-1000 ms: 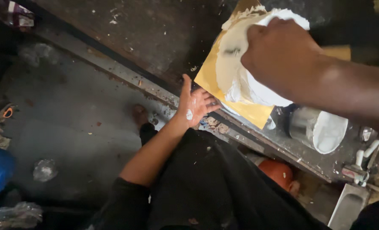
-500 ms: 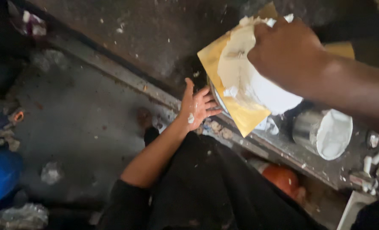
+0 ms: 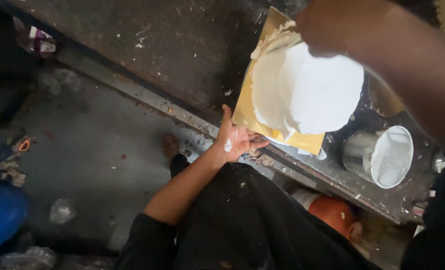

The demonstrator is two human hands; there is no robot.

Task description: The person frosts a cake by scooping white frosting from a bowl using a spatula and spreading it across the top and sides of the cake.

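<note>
Grey floor fills the left of the frame, with a blue drum [image 3: 0,217] at lower left and a dark, spattered table [image 3: 147,60] above. At centre, the left hand [image 3: 235,140] is spread open, fingertips touching a gold board [image 3: 250,115] carrying a white frosted cake [image 3: 307,92]. Soft and easily smeared, the cake is likely safest gripped by the stiff board's edges. At upper right, the right hand [image 3: 332,25] hovers over the cake; its grip cannot be made out. A steel bowl [image 3: 382,155] of icing sits lower right.
</note>
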